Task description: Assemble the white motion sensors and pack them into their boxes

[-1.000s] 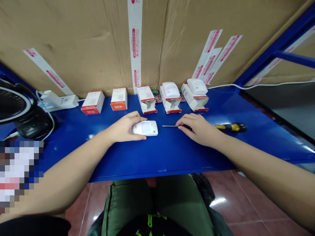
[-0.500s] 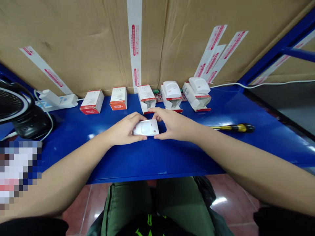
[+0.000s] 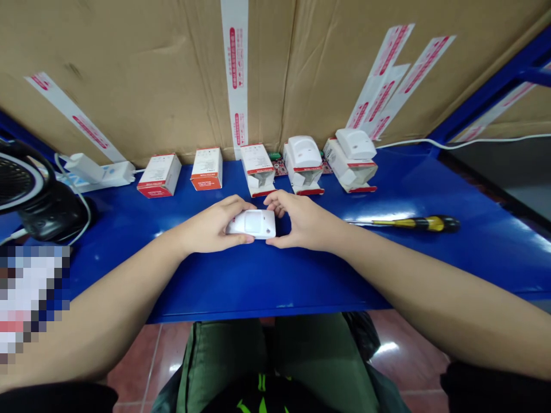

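A white motion detector (image 3: 257,224) with a rectangular lens panel lies on its back, level, over the blue table (image 3: 267,281). My left hand (image 3: 219,225) is closed around its left end, thumb along the near edge and fingers at the far edge. My right hand (image 3: 297,222) is held around the other end with thumb and fingers apart. Its thumb tip is at the near right corner; whether it touches is hard to tell. Just beyond stands an opened white and red box (image 3: 258,166) with its flap down.
Two similar detectors rest on opened boxes, one on the middle box (image 3: 305,150) and one on the right box (image 3: 356,143). Closed boxes (image 3: 159,175) stand left. A screwdriver (image 3: 413,223) lies right. A black fan (image 3: 47,201) and power strip (image 3: 103,174) are far left.
The detector and my left hand have shifted slightly left. My right hand has opened a little from the detector's end. The view has moved slightly.
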`<state>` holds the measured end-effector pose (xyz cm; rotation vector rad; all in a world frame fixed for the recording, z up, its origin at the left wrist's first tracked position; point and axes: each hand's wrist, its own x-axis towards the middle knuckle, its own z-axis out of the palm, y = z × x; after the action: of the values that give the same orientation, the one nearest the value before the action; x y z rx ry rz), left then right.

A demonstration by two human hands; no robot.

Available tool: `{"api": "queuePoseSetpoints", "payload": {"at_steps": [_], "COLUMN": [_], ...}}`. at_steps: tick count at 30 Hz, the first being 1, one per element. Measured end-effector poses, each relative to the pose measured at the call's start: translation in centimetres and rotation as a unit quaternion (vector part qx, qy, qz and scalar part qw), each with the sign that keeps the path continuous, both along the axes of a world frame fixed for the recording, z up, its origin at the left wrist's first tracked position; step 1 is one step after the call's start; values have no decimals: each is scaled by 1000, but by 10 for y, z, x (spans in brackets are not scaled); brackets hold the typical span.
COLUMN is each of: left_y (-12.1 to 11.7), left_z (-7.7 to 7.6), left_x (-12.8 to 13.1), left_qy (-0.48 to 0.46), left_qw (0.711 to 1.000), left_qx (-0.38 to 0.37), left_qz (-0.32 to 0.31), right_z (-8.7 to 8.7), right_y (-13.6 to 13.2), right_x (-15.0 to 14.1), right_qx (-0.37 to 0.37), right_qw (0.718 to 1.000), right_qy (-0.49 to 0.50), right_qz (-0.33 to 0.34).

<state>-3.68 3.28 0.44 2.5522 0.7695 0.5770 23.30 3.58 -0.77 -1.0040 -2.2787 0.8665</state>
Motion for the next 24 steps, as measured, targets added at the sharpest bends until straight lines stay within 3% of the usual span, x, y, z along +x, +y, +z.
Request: {"api": "queuePoseSetpoints", "payload": {"at_steps": [10,16,19,24], "left_y": [-6,-6,-3,3], "left_z": [5,7,12,23], "left_x": [4,0,-9,-22], "left_qy": [17,-10,-21,29], "left_qw": [999,994,985,952], "left_qx": [30,97,132,160], "left_qz": [28,52,106,258], "right_z": [5,4,3,1], "right_y": [-9,-7,-5,0], "right_x": [-1,0,4,13], "right_qx": [48,55,67,68], "right_qw": [997,996,996,996], "right_qy": [-53,-72,-62,-64], "right_qz": [4,-1,0,4]}}
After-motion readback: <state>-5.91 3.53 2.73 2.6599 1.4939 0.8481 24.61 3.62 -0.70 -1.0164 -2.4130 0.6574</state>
